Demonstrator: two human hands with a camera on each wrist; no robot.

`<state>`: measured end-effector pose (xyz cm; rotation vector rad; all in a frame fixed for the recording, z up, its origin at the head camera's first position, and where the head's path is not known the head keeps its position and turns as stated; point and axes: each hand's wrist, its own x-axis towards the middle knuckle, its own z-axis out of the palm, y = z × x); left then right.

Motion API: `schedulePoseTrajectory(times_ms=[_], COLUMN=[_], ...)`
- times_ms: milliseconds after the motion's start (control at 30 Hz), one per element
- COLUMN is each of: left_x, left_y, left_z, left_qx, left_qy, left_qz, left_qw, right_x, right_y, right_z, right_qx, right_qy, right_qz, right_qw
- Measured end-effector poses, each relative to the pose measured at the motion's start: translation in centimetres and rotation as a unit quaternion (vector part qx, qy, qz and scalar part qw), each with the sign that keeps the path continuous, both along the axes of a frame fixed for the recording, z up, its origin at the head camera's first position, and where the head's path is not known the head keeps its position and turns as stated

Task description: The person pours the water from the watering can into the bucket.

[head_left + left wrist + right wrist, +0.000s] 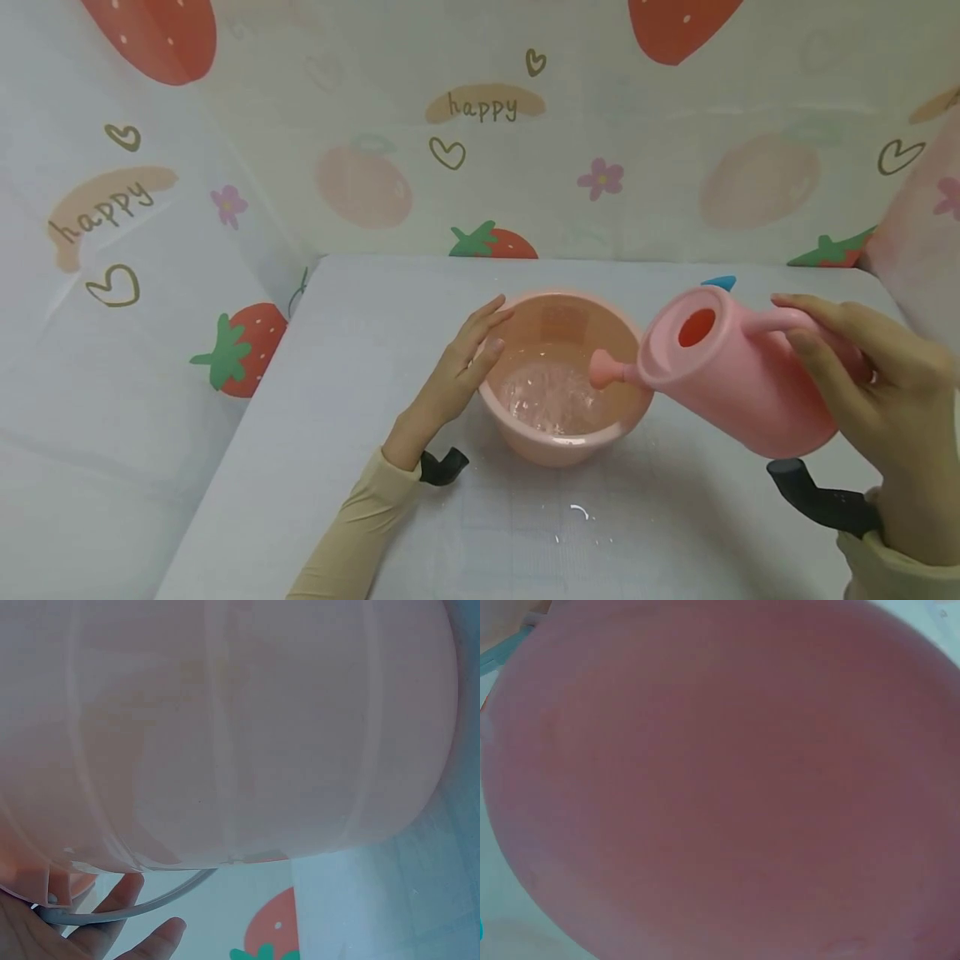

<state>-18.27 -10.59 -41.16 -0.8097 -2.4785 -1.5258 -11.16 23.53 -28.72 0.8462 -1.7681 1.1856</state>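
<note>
A pink bucket (562, 450) stands on the table with rippling clear water (551, 396) in it. At its left rim rests my left hand (457, 367), the fingers fairly straight and the thumb at the edge. The left wrist view shows the bucket's side (225, 735) and its thin grey handle (150, 906) crossing the fingers. My right hand (885, 383) grips the handle of a pink watering can (750, 379). The can leans left, its sprinkler head (603, 369) over the bucket's inside. Its rounded base (727, 780) nearly fills the right wrist view, hiding the right fingers there.
Behind the watering can a small blue object (720, 283) is partly hidden. Water drops (579, 510) lie on the white table (315, 467) in front of the bucket. A strawberry-print sheet (487, 183) hangs behind and on the left. Each wrist carries a black mount (444, 467).
</note>
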Motion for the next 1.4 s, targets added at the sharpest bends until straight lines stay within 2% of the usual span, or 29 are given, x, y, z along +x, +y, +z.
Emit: schedulePoseTrajectory(times_ms=[267, 433, 667, 933, 1167, 1400], left_x=[0.0, 0.0, 0.0, 0.0, 0.0, 0.0], left_y=[-0.1, -0.1, 0.0, -0.1, -0.1, -0.1], left_z=[-0.1, -0.2, -0.2, 0.0, 0.0, 0.0], left_qx=[0.001, -0.001, 0.002, -0.002, 0.001, 0.0], left_qy=[0.002, 0.001, 0.002, 0.005, 0.002, 0.001], left_qz=[-0.001, 0.001, -0.001, 0.001, -0.001, 0.0], left_qw=[1.0, 1.0, 1.0, 1.0, 1.0, 1.0], right_x=[0.0, -0.1, -0.3, -0.1, -0.4, -0.5], right_y=[-0.9, -1.1, -0.7, -0.4, -0.4, -0.2], right_z=[1.1, 1.5, 1.3, 1.2, 1.1, 1.2], right_qx=[-0.009, 0.009, 0.039, 0.025, 0.032, 0.053], right_qy=[-0.01, -0.017, -0.034, -0.057, -0.048, -0.051], right_qz=[0.027, 0.022, -0.016, -0.015, -0.011, -0.025], right_qw=[0.9996, 0.9996, 0.9986, 0.9979, 0.9983, 0.997])
